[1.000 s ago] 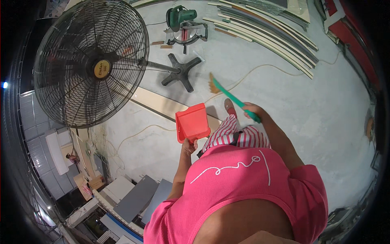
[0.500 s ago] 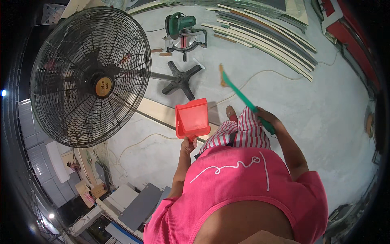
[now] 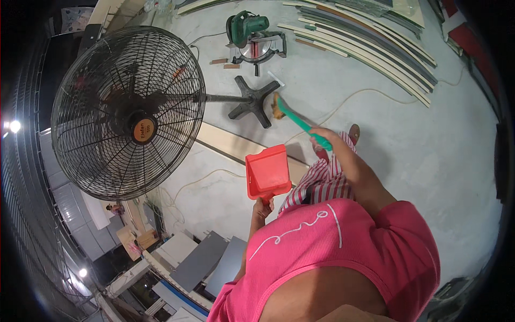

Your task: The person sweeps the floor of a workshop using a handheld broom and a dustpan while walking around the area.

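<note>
My left hand (image 3: 262, 208) is closed round the short handle of a red dustpan (image 3: 269, 173), held in front of my left leg with its open end pointing away from me. In my right hand (image 3: 325, 135) is the green handle of a hand brush (image 3: 300, 123), gripped near its end. The brush's tan bristles (image 3: 277, 106) are out ahead, beside the black cross-shaped foot (image 3: 254, 101) of the standing fan. From this view I cannot tell whether the bristles touch the floor.
A large caged fan (image 3: 134, 115) fills the left side. A green mitre saw (image 3: 252, 37) stands on the floor ahead. Long strips (image 3: 370, 53) lie at the far right, and a pale board (image 3: 230, 140) lies by the dustpan. A cable (image 3: 343, 102) crosses the floor.
My right hand has moved forward and left, carrying the brush closer to the fan's foot. My feet have shifted, and a second shoe now shows. The dustpan stays in my left hand.
</note>
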Action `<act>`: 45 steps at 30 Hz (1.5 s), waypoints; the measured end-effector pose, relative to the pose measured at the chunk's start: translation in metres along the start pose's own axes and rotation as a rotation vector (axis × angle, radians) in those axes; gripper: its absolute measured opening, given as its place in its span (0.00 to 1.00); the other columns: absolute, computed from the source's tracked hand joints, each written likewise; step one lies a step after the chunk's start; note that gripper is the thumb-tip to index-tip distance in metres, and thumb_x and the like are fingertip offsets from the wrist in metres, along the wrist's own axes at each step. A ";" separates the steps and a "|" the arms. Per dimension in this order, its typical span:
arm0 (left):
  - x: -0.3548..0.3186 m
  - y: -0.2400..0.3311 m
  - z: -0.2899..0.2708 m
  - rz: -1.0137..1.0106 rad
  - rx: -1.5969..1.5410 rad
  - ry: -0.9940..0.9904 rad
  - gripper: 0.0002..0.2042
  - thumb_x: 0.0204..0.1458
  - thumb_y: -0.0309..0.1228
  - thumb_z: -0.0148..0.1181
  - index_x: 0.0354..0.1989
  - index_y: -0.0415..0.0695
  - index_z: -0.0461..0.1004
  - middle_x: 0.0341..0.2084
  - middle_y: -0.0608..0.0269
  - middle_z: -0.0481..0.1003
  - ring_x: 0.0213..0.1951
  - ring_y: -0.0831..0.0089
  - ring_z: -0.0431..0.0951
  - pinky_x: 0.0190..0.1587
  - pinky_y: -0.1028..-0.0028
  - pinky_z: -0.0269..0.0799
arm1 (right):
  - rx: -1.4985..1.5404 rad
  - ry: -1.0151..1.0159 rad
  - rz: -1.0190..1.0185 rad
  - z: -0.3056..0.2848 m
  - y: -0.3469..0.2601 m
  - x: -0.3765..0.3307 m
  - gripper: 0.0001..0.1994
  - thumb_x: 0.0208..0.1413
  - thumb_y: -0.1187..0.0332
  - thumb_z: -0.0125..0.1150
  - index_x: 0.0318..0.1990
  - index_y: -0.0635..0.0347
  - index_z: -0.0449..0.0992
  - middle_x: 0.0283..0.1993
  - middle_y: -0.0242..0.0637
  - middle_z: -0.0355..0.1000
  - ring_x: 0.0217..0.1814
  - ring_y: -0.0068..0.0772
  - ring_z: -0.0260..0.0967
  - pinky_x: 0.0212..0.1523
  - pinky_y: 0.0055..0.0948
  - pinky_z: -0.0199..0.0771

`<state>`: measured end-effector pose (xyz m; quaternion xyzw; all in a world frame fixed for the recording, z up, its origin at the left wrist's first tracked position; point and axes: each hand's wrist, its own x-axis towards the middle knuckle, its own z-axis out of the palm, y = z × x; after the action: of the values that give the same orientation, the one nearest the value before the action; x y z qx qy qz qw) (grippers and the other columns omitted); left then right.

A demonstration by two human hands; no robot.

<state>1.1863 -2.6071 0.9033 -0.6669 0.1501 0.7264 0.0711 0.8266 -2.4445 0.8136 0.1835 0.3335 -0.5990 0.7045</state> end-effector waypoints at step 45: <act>0.010 -0.012 0.115 0.099 0.056 -0.038 0.20 0.47 0.46 0.35 0.30 0.41 0.66 0.15 0.64 0.69 0.14 0.77 0.67 0.18 0.79 0.64 | -0.217 0.380 -0.275 -0.064 -0.074 -0.240 0.18 0.45 0.67 0.46 0.45 0.55 0.53 0.20 0.29 0.56 0.15 0.17 0.55 0.13 0.16 0.58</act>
<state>1.0795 -2.5606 0.8989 -0.6427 0.2019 0.7369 0.0564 0.7244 -2.2450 0.9446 0.1688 0.5441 -0.6046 0.5567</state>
